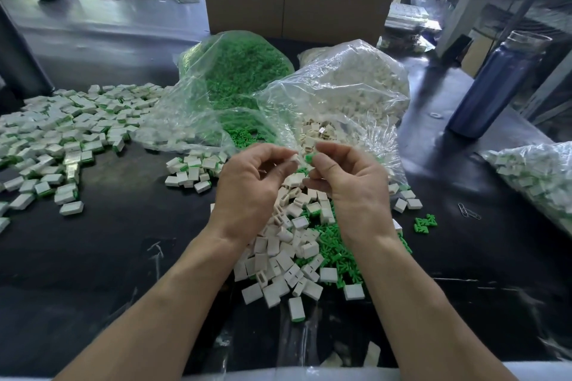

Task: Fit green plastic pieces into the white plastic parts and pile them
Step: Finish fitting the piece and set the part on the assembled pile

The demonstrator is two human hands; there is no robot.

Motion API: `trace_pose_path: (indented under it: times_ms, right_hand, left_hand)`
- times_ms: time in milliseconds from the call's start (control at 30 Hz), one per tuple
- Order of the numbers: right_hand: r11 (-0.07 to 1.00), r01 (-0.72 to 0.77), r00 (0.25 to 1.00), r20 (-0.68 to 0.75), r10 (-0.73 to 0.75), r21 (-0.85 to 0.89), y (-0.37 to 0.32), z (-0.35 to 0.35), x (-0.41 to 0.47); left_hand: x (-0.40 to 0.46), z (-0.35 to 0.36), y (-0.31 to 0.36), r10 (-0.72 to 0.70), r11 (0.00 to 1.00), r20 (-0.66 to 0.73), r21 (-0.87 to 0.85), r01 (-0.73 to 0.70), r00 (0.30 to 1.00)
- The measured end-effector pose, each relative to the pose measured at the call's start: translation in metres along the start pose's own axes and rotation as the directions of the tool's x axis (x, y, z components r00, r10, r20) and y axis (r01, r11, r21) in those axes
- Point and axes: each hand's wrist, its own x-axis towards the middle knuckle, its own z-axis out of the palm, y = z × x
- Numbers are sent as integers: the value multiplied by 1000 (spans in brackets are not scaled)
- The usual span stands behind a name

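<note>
Both forearms reach up from the bottom edge over the black desk (108, 257), wrists bent, hands raised side by side above the mixed heap of loose parts (297, 244). I see the left hand (250, 185) with fingers curled in, pinching a small white part (294, 159) at its fingertips. The right hand (346, 179) mirrors it, thumb and forefinger gripping a green piece (309, 159). The two bits sit just beside each other, nearly touching, tip to tip.

Under the hands the heap spreads out: white shells on the left, green pieces on the right, a few assembled ones among them. Off to the left lies a wide pile of finished white parts (62, 133) with green edges showing. A paper clip (469, 212) lies on the right.

Farther back, two clear bags lie open: the bag of green pieces (238, 71) and the bag of white parts (356, 80). At the right edge, a third bag (535, 176) holds assembled ones. A blue bottle (495, 86) stands behind it. Beyond, a cardboard box (294, 3). I can read no writing anywhere.
</note>
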Motion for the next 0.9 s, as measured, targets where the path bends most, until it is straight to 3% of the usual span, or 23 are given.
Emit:
trace_pose_path:
  times_ms: [100, 200, 767, 900]
  right_hand:
    - [995, 69, 998, 7, -68, -71, 2, 3, -1]
    - [990, 106, 994, 4, -106, -88, 2, 3, -2]
    - [975, 148, 988, 62, -139, -166, -3, 4, -6]
    - [949, 152, 986, 110, -126, -276, -6, -2, -2]
  left_hand:
    - [-1, 2, 2, -87, 976, 37, -199, 92, 996]
    - [0, 1, 3, -81, 962, 54, -257, 92, 995]
    - [0, -1, 4, -152, 953, 71, -255, 165, 986]
    - [1, -3, 2, -174, 959, 110, -206, 193, 979]
